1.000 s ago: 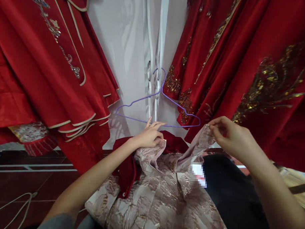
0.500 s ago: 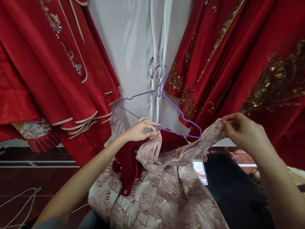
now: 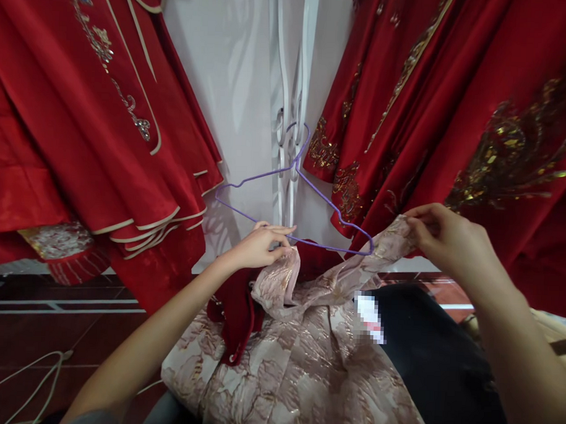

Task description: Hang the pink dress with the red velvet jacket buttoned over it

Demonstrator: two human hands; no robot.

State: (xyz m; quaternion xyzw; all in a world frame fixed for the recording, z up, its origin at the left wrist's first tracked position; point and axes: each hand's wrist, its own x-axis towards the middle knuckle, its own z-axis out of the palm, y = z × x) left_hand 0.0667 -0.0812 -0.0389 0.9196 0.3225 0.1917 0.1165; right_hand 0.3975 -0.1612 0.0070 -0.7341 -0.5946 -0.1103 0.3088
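A pale pink floral brocade dress (image 3: 305,367) with shiny threads lies spread before me, with dark red fabric (image 3: 237,322) trimmed with small beads at its upper left. My left hand (image 3: 263,245) pinches one raised end of the dress's band at the lower bar of a purple hanger (image 3: 332,204). Its fingers overlap the bar; whether they also grip it I cannot tell. At the right, my right hand (image 3: 449,236) holds the band's other end stretched out between thumb and fingers. The hanger's hook hangs on white metal rack hardware (image 3: 291,107).
Red gowns with beaded trim (image 3: 141,151) hang at the left, and red gowns with gold embroidery (image 3: 407,117) at the right. A black surface (image 3: 440,353) lies beside the dress at the right. A pale cable (image 3: 49,377) runs over the dark red floor at lower left.
My right hand has shifted slightly left and up with the band's end. The hanger's left end has swung a little to the left. Both hands keep their hold.
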